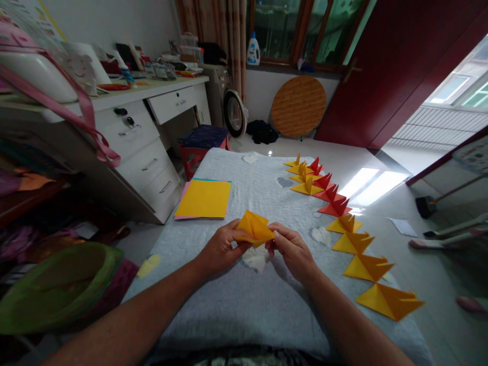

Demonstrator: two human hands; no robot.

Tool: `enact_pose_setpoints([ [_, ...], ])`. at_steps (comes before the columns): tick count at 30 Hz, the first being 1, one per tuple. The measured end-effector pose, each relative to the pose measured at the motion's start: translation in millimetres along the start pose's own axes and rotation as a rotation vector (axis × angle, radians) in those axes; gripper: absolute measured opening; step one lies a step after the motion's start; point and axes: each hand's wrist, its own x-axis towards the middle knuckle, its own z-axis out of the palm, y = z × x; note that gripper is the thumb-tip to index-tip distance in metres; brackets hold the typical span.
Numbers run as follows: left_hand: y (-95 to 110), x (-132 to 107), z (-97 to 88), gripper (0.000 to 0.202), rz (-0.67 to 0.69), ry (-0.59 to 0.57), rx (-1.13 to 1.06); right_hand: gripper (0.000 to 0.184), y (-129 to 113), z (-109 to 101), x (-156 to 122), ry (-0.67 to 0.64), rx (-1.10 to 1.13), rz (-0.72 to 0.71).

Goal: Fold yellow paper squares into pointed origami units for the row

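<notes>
A partly folded piece of yellow origami paper (252, 227) is held up between both hands over the cloth-covered table. My left hand (221, 249) is closed on its left side, thumb in front. The fingertips of my right hand (290, 248) pinch its right corner. Behind my left hand lies a stack of square paper (204, 199), yellow on top with pink and blue edges showing. Along the table's right side stands a row of folded paper cranes, several yellow (368, 267) and several red (334, 202).
A pale blue cloth (244, 315) with heart shapes covers the table. To the left are a green-rimmed bin (57, 287) and a white desk with drawers (141, 165). Behind the table are a stool (206, 138), an open washing machine (233, 114) and a round wooden tabletop (299, 105).
</notes>
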Motion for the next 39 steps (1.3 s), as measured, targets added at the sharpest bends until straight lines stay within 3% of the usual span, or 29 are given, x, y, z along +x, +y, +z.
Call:
enact_pose_setpoints([
  [15, 5, 0, -0.4, 0.015, -0.043, -0.020, 0.054, 0.032, -9, 6, 1, -0.089, 0.027, 0.068],
  [22, 6, 0, -1.1, 0.016, -0.039, -0.037, 0.051, 0.030, -9, 6, 0, -0.068, 0.176, 0.140],
  [39, 1, -4, 0.3, 0.025, -0.013, -0.074, 0.003, 0.031, -6, 6, 2, -0.062, 0.084, 0.184],
])
